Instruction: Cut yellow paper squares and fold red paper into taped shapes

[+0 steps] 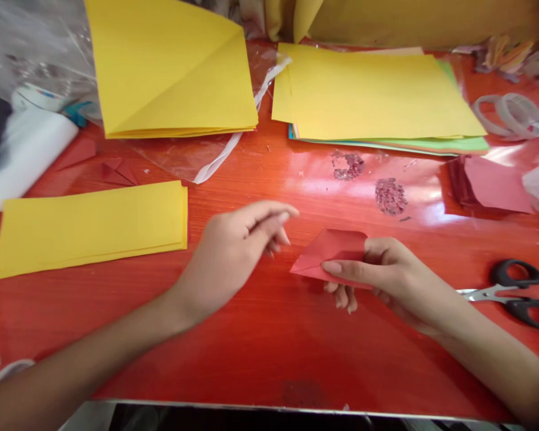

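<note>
My right grip (393,274) pinches the folded red paper (338,246) while my loosely curled, empty left grip (231,251) should flatten it evenly.

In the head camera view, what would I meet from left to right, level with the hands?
Stack of yellow paper strips, left hand, folded red paper held in the right hand, scissors.

Right hand (388,269) pinches folded red paper (344,244), thumb on top, above red table (251,359). Left hand (233,254) hovers near the paper's pointed tip, fingers loosely bent. Yellow strips (94,227) lie left; black-handled scissors (514,275), right.
</note>
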Available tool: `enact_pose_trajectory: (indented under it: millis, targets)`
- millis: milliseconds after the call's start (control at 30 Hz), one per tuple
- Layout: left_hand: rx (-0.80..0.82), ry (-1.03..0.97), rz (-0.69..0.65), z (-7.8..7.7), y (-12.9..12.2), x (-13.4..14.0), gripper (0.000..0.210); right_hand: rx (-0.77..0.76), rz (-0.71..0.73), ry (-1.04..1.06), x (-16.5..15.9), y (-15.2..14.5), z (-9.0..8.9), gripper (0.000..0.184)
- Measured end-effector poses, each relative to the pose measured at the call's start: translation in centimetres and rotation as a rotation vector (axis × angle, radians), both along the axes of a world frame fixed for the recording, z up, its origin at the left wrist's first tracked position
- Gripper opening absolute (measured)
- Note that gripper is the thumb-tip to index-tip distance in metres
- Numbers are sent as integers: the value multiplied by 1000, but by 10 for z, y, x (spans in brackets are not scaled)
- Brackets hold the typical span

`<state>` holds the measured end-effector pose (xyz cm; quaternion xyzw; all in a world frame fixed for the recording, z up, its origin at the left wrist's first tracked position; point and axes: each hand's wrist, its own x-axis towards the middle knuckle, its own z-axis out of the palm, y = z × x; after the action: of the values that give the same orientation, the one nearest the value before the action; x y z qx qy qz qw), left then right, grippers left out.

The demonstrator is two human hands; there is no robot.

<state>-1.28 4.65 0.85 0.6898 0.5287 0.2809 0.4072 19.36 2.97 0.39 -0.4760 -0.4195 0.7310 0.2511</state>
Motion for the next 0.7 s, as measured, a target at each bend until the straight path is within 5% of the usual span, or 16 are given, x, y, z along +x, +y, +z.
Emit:
enact_pose_trajectory:
  millis: [167, 233, 333, 500, 633, 700]
  targets:
    - [815, 617, -2, -6, 26, -30, 36, -71, -49, 25, 1, 0, 0, 17]
    - [1029, 734, 39, -8, 31, -37, 31, -104, -38, 25, 1, 0, 0, 17]
    - [1141, 821, 115, -7, 32, -35, 23, -144, -50, 30, 1, 0, 1, 18]
    - [842, 714, 133, 4, 19, -17, 29, -152, -47, 44, -2, -2, 3, 19]
    - [155, 242, -189, 11, 3, -4, 25, -146, 3, 66, -5, -5, 1, 19]
    - [-131, 69, -248, 12, -3, 0, 18, -122, 28, 75, -6, -7, 0, 17]
